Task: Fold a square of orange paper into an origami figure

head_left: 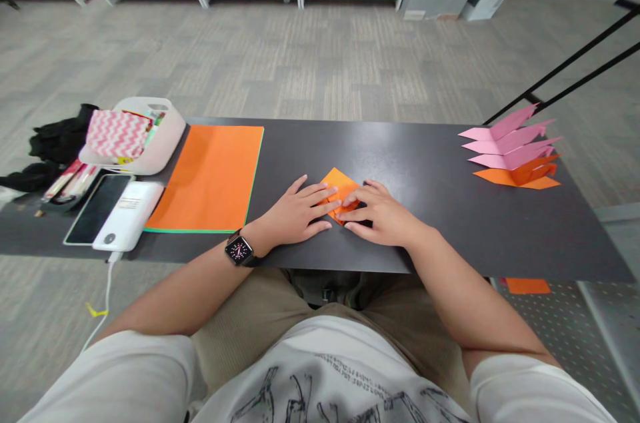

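A small folded sheet of orange origami paper (pixel 339 178) lies on the dark table in front of me, one corner pointing away. My left hand (pixel 301 213) rests flat at its left side, fingers stretched out and the tips on the paper. From the right, my right hand (pixel 375 211) has its fingers bent and pressed together on the paper's lower right part. Fingers cover much of the lower folds, so their exact shape is hidden. To the far right stand several folded pink paper birds (pixel 500 146) in a row, with an orange paper bird (pixel 517 175) nearest me.
Left of my hands lies a stack of large orange sheets (pixel 210 173), green showing at its edge. Beyond it are a white basket (pixel 167 136), a phone (pixel 97 210) and a white power bank (pixel 129 213) with a cable. Black bars (pixel 565 80) rise behind the table's right end.
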